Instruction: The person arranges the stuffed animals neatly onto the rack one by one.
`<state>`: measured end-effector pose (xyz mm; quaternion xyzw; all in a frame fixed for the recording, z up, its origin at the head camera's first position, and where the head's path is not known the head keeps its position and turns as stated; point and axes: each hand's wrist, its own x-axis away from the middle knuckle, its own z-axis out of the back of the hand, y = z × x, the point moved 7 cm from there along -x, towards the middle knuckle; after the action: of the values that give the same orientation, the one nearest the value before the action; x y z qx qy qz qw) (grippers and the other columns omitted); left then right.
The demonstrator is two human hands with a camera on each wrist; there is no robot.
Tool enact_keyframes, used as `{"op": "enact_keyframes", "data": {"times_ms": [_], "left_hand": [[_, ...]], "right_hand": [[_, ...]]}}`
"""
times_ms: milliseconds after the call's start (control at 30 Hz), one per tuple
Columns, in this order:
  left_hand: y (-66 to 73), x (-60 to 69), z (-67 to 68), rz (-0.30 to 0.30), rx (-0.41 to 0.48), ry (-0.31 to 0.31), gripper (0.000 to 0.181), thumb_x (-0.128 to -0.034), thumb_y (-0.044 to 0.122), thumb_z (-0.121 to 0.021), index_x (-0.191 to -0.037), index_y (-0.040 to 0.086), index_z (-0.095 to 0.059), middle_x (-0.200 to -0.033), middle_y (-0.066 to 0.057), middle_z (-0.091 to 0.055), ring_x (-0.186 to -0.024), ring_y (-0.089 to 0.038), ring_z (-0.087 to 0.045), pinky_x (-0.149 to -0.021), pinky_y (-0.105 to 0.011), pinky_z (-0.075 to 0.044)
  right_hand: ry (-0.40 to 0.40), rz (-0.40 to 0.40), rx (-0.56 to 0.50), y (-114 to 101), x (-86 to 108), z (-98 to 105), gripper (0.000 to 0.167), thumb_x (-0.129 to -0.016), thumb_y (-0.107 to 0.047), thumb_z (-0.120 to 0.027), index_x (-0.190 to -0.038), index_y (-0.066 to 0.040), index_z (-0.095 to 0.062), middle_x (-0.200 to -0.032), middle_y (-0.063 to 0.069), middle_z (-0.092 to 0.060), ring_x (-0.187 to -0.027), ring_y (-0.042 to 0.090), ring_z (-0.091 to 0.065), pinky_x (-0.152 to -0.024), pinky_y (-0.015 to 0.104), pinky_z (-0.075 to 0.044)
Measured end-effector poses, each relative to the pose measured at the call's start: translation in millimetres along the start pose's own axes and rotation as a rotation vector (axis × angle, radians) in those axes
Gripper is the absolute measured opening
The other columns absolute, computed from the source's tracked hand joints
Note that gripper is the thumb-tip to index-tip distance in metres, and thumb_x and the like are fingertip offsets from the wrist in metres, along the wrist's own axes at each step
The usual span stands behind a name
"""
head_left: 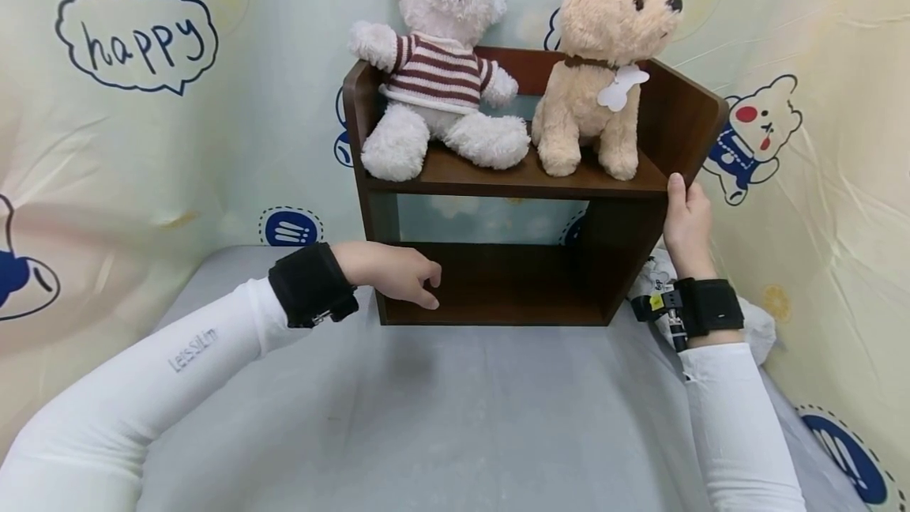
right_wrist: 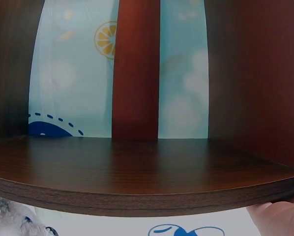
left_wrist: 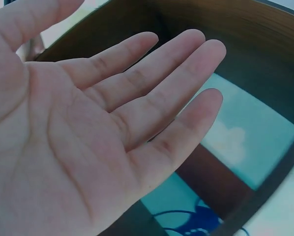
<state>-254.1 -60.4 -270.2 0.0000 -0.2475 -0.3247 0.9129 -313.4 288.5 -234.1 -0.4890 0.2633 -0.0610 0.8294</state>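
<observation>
A dark brown two-tier wooden shelf [head_left: 498, 283] stands upright on the grey-covered surface. On its upper board sit a white teddy bear [head_left: 441, 77] in a striped sweater and a beige plush dog [head_left: 593, 69] with a bone-shaped tag. My right hand [head_left: 688, 227] grips the shelf's right side panel, thumb on the front edge; only part of that hand shows in the right wrist view. In front of the lower left compartment hangs my left hand [head_left: 394, 271], holding nothing. Its palm and extended fingers [left_wrist: 152, 101] fill much of the left wrist view.
Patterned curtain [head_left: 142, 148] surrounds the back and sides, close behind the shelf. A whitish, partly hidden soft thing [head_left: 757, 330] lies beside the shelf, behind my right wrist. Grey cloth [head_left: 455, 417] covers the surface in front.
</observation>
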Motion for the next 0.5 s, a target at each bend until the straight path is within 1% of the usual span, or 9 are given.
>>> {"op": "enact_keyframes", "data": {"times_ms": [100, 200, 267, 367, 500], "left_hand": [[-8.8, 3.4, -4.2, 0.015, -0.003, 0.009, 0.037, -0.0912, 0.03, -0.054, -0.117, 0.003, -0.054, -0.114, -0.01, -0.058, -0.094, -0.019, -0.052, -0.084, -0.035, -0.045], [-16.9, 7.6, -8.7, 0.028, 0.002, 0.006, 0.035, -0.0912, 0.028, -0.054, -0.114, 0.002, -0.055, -0.11, -0.01, -0.059, -0.09, -0.019, -0.051, -0.083, -0.034, -0.046], [-22.8, 10.0, -12.1, 0.049, 0.008, -0.002, 0.034, -0.091, 0.027, -0.055, -0.113, 0.002, -0.056, -0.11, -0.011, -0.059, -0.089, -0.02, -0.052, -0.083, -0.035, -0.046], [-33.2, 11.4, -18.6, 0.08, 0.026, -0.016, 0.035, -0.0903, 0.027, -0.056, -0.114, 0.002, -0.056, -0.11, -0.011, -0.059, -0.089, -0.021, -0.052, -0.084, -0.038, -0.046], [-44.0, 13.5, -24.6, 0.1, 0.03, -0.018, 0.035, -0.0897, 0.028, -0.057, -0.113, 0.002, -0.056, -0.109, -0.011, -0.059, -0.088, -0.021, -0.052, -0.083, -0.04, -0.046]], "right_hand": [[-0.009, -0.011, -0.004, 1.2, 0.1, -0.4, 0.058, -0.098, -0.045, -0.023, -0.137, -0.003, -0.035, -0.139, 0.016, -0.039, -0.121, 0.029, -0.039, -0.102, 0.044, -0.03], [-0.017, -0.017, -0.013, 2.0, 0.1, -0.6, 0.058, -0.098, -0.045, -0.022, -0.138, -0.005, -0.034, -0.14, 0.015, -0.038, -0.122, 0.028, -0.038, -0.103, 0.044, -0.029], [-0.022, -0.015, -0.021, 2.3, 0.3, -0.8, 0.057, -0.098, -0.044, -0.022, -0.139, -0.006, -0.033, -0.14, 0.015, -0.037, -0.123, 0.028, -0.038, -0.103, 0.044, -0.029], [-0.02, -0.014, -0.021, 2.5, 0.4, -0.8, 0.057, -0.098, -0.044, -0.022, -0.138, -0.005, -0.034, -0.14, 0.015, -0.038, -0.122, 0.028, -0.038, -0.103, 0.044, -0.029], [-0.012, -0.015, -0.007, 2.3, 0.4, -0.4, 0.059, -0.097, -0.046, -0.022, -0.136, -0.003, -0.035, -0.138, 0.016, -0.039, -0.12, 0.028, -0.039, -0.102, 0.044, -0.03]]}}
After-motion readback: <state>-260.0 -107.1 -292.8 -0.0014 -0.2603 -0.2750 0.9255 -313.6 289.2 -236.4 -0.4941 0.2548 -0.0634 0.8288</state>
